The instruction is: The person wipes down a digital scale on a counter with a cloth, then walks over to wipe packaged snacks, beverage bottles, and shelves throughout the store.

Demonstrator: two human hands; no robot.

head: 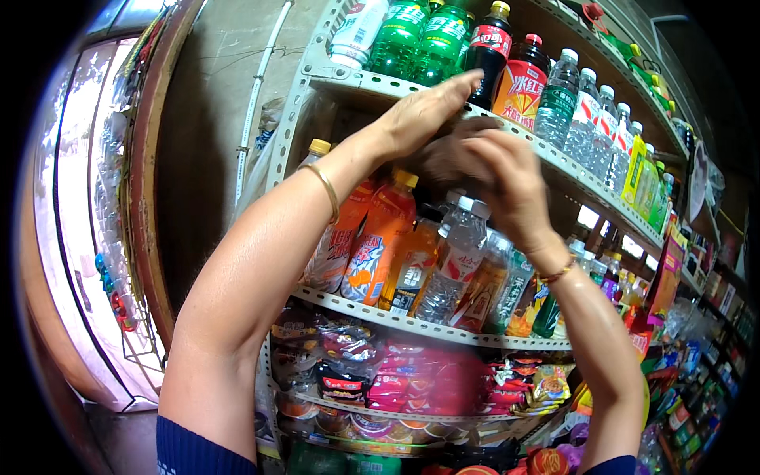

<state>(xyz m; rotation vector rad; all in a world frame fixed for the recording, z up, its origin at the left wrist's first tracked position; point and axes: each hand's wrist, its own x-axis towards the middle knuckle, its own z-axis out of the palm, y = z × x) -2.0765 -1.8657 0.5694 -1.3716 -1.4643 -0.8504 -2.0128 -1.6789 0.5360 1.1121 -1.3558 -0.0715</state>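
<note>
My left hand (430,113) reaches up with outstretched fingers, its tips in front of a dark cola bottle (489,50) on the upper shelf; whether they touch it I cannot tell. Below and to the right, my right hand (515,178) has its bent fingers around a dark brown cloth-like thing (454,157), blurred by motion. That brown thing hangs just under the perforated metal edge (570,159) of the upper shelf. Under it stand clear water bottles (454,255) and orange drink bottles (383,237) on the shelf below. My left palm is hidden.
Green soda bottles (442,38), a red-labelled tea bottle (522,86) and several water bottles (558,101) line the upper shelf. Lower down lie packaged foods (409,380). A white perforated upright (289,130) stands left, near a bright doorway (80,237). More stocked shelves (706,368) recede right.
</note>
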